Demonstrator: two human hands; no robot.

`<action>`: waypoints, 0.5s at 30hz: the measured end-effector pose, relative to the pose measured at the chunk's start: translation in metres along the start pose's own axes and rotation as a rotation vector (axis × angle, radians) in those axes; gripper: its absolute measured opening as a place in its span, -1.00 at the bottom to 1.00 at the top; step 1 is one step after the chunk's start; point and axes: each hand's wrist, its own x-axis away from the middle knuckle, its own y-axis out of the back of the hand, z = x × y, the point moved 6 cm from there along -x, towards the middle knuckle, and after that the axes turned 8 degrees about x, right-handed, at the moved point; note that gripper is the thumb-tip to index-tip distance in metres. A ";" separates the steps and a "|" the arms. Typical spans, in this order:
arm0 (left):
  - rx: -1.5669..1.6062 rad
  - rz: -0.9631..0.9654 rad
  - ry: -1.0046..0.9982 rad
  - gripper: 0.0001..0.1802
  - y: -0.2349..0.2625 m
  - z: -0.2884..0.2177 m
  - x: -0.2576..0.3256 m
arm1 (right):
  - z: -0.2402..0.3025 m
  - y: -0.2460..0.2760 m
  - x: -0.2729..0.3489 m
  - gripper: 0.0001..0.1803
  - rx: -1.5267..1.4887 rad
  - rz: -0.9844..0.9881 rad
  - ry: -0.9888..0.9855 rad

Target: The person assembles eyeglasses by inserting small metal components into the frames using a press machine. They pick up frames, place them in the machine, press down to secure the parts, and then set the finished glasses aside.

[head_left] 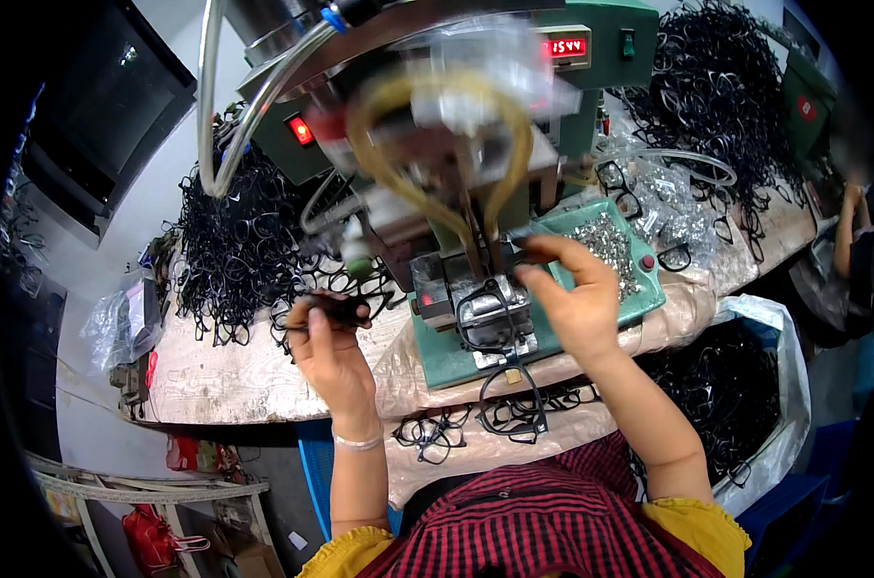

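Observation:
A black eyeglass frame (541, 403) lies across the metal fixture (514, 324) of a green bench machine, one rim over the fixture and the other toward me. My left hand (331, 358), left of the machine, is closed around a dark eyeglass frame (340, 309), partly hidden by the fingers and blurred. At the fixture's right, my right hand (583, 297) has thumb and forefinger curled near the machine's tool. A dark, blurred bit shows at those fingertips; I cannot make out what it is.
A green tray (651, 289) of small metal parts stands right of the fixture. Heaps of black eyeglass frames (227, 231) lie left and back right (711, 87). More fill a white sack (793, 371) at right. A yellowish hose (521, 154) loops before the machine. Another person's arm (846, 226) shows far right.

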 end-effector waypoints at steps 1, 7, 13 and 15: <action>0.092 0.093 -0.082 -0.82 -0.034 -0.024 -0.001 | -0.001 -0.010 0.001 -0.65 -0.124 -0.014 -0.069; -0.282 0.498 -0.324 -0.83 -0.093 -0.052 -0.027 | 0.011 -0.028 0.003 -0.38 -0.313 0.043 -0.153; -0.124 0.538 -0.283 -0.88 -0.103 -0.048 -0.008 | 0.031 -0.021 0.023 -0.33 -0.600 0.022 -0.417; -0.556 0.807 -0.327 -0.91 -0.100 -0.045 0.014 | 0.028 -0.012 0.023 -0.42 -0.284 0.161 -0.203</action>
